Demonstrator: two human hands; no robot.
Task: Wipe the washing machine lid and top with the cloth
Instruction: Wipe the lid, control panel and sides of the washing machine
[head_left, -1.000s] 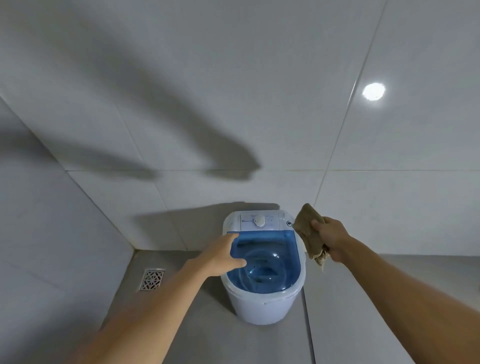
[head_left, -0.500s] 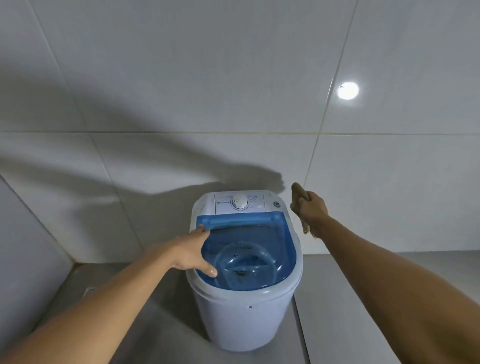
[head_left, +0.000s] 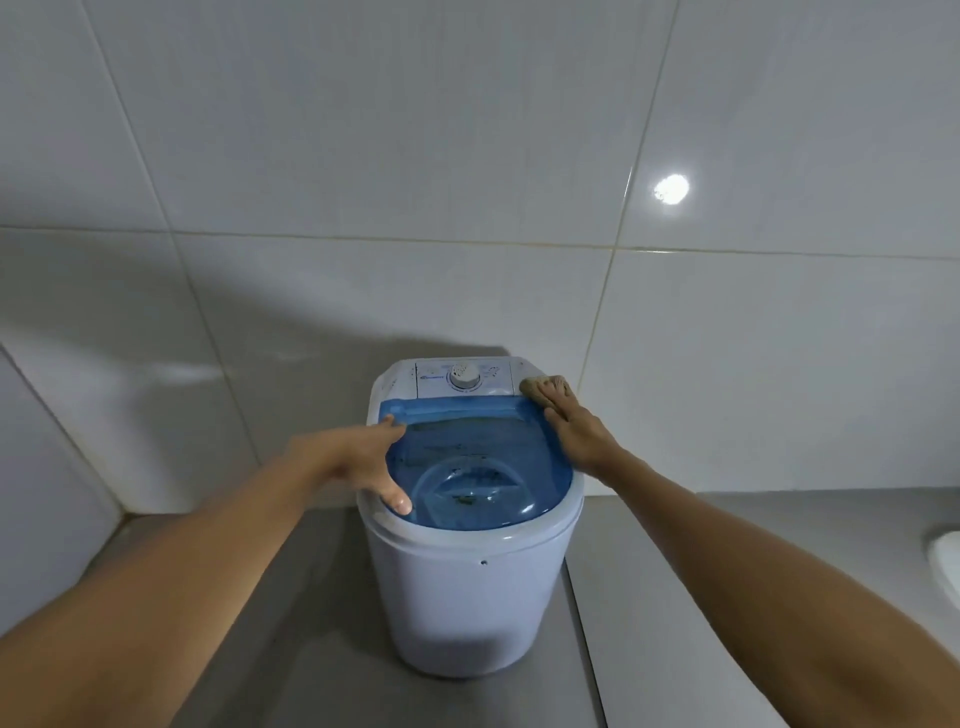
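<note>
1. Floor (head_left: 322, 649) lies grey and bare nearest us, with our two forearms reaching over it from the lower corners.
2. At the right edge we see a slice of a white object (head_left: 946, 566); we cannot tell what it is.
3. The washer (head_left: 467, 603), a small white tub, stands upright on the floor against the tiled wall (head_left: 415, 156).
4. Its lid (head_left: 540, 457) is clear blue and down over the opening. Through it we see the drum with a round plate at the bottom and a few dark specks; whether these lie on the lid or inside, we cannot tell.
5. Our left hand (head_left: 348, 457) rests on the washer's left rim, fingers spread: the thumb lies on the lid's near left edge, the forefinger points to its far left corner.
6. Our right hand (head_left: 576, 431) lies flat along the right rim, fingers together and stretched forward, pressing down on the cloth (head_left: 543, 387).
7. The cloth, tan and bunched, sits on the far right corner of the top, touching the lid's back corner and just beside the panel (head_left: 436, 378).
8. The panel is white, with a round dial (head_left: 465, 375) in its middle, apart from the cloth.
</note>
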